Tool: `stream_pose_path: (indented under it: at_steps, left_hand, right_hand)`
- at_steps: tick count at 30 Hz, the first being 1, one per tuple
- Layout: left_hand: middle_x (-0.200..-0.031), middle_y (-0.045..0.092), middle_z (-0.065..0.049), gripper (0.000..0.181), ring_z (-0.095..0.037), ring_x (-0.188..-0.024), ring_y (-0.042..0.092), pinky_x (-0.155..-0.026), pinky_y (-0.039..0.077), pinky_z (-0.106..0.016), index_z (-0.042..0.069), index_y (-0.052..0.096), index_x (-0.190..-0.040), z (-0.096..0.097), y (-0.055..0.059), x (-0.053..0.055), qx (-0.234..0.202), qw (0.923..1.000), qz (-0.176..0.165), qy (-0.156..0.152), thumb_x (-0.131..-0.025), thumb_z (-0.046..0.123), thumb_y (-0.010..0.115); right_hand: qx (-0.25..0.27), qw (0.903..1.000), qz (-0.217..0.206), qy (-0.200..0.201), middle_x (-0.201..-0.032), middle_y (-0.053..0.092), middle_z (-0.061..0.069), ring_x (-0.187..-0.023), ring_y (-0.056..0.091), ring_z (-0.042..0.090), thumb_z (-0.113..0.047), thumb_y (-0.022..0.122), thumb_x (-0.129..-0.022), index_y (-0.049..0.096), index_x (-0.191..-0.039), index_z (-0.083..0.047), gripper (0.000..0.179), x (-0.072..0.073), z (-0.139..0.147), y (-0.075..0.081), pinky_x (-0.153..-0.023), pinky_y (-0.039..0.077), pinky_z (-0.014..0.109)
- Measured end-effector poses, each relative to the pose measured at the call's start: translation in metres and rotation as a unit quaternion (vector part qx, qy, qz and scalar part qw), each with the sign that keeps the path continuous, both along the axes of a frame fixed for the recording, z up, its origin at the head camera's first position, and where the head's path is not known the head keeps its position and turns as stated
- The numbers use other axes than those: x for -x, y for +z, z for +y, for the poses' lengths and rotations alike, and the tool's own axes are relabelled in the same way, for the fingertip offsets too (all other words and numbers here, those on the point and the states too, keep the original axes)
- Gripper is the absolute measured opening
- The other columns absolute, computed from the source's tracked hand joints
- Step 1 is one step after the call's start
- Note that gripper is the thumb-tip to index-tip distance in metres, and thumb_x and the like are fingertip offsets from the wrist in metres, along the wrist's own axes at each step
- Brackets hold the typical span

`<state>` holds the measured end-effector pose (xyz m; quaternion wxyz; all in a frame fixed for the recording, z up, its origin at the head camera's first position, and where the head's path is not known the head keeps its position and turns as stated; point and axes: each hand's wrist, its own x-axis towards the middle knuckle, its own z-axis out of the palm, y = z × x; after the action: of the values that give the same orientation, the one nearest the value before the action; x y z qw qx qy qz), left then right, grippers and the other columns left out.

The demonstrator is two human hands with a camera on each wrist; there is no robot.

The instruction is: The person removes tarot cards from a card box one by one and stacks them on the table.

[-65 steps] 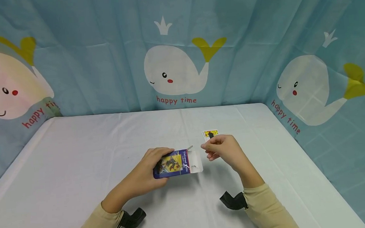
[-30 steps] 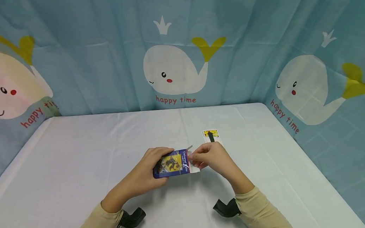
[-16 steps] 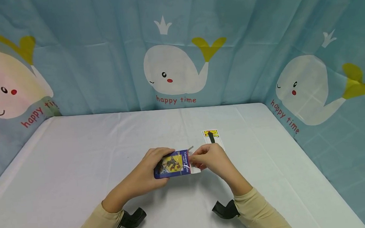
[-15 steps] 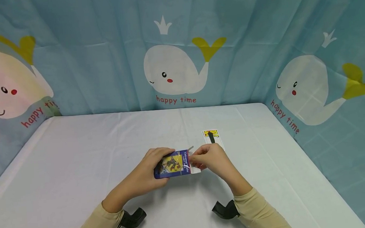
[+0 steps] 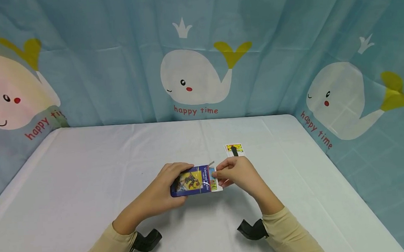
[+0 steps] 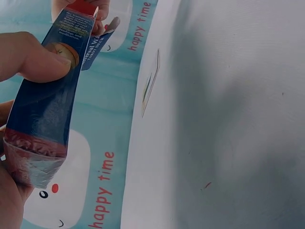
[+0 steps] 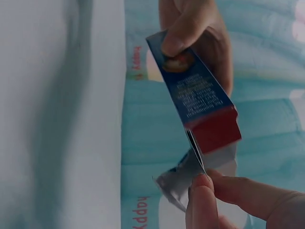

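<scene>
A blue tarot deck box [image 5: 190,181] is held above the table in my left hand [image 5: 157,195], thumb on one long narrow side and fingers on the opposite one. Its open end points right, with the flap [image 7: 183,179] hanging loose in the right wrist view. From that end sticks out a tarot card [image 5: 213,185] with a colourful picture. Thumb and fingers of my right hand [image 5: 242,176] pinch this card by its outer edge; the rest of it is inside the box. Behind the right hand, a few overlapping cards [image 5: 233,148] lie face up on the table, partly covered by it.
A white cloth covers the table [image 5: 96,168]. Blue curtains [image 5: 120,69] printed with whales stand along its back and sides. Each sleeve carries a black wrist mount [image 5: 147,241] that juts inward over the table.
My right hand came left from the cards on the table to the box's open end, then drew back slightly, pulling a card partly out. The left hand and box have stayed nearly still.
</scene>
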<state>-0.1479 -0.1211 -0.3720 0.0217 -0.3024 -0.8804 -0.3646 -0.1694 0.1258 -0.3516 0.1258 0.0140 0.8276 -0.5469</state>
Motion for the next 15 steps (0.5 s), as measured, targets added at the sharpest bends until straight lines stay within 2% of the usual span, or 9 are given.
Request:
stream_pose_path:
  at_steps: [5, 9, 15]
  left_hand:
    - [-0.142, 0.053, -0.002, 0.075, -0.021, -0.126, 0.045, -0.096, 0.046, -0.044, 0.013, 0.049, -0.145, 0.0, 0.0, 0.001, 0.0, 1.0, 0.004, -0.001, -0.076, 0.009, 0.076]
    - [-0.143, 0.052, -0.001, 0.074, -0.021, -0.127, 0.044, -0.097, 0.045, -0.044, 0.015, 0.048, -0.145, -0.001, 0.001, 0.001, 0.0, 1.0, 0.002, -0.002, -0.077, 0.009, 0.076]
    - [-0.142, 0.052, -0.002, 0.074, -0.02, -0.125, 0.045, -0.096, 0.046, -0.043, 0.014, 0.048, -0.145, -0.001, 0.001, 0.001, 0.002, 1.0, -0.001, -0.003, -0.077, 0.009, 0.076]
  right_hand:
    - [0.006, 0.9999, 0.007, 0.012, -0.076, 0.074, 0.009, -0.064, 0.066, 0.014, -0.01, 0.077, -0.082, 0.072, -0.101, 0.002, 0.023, 0.002, 0.009, 0.005, -0.065, 0.06, 0.034]
    - [0.003, 0.9988, 0.019, 0.044, -0.078, 0.074, 0.009, -0.066, 0.067, 0.015, -0.012, 0.077, -0.083, 0.072, -0.111, 0.001, 0.03, 0.003, 0.018, 0.008, -0.067, 0.06, 0.037]
    - [-0.002, 0.9966, 0.035, 0.075, -0.081, 0.073, 0.008, -0.07, 0.068, 0.016, -0.016, 0.077, -0.085, 0.074, -0.111, 0.0, 0.031, 0.005, 0.025, 0.008, -0.07, 0.06, 0.039]
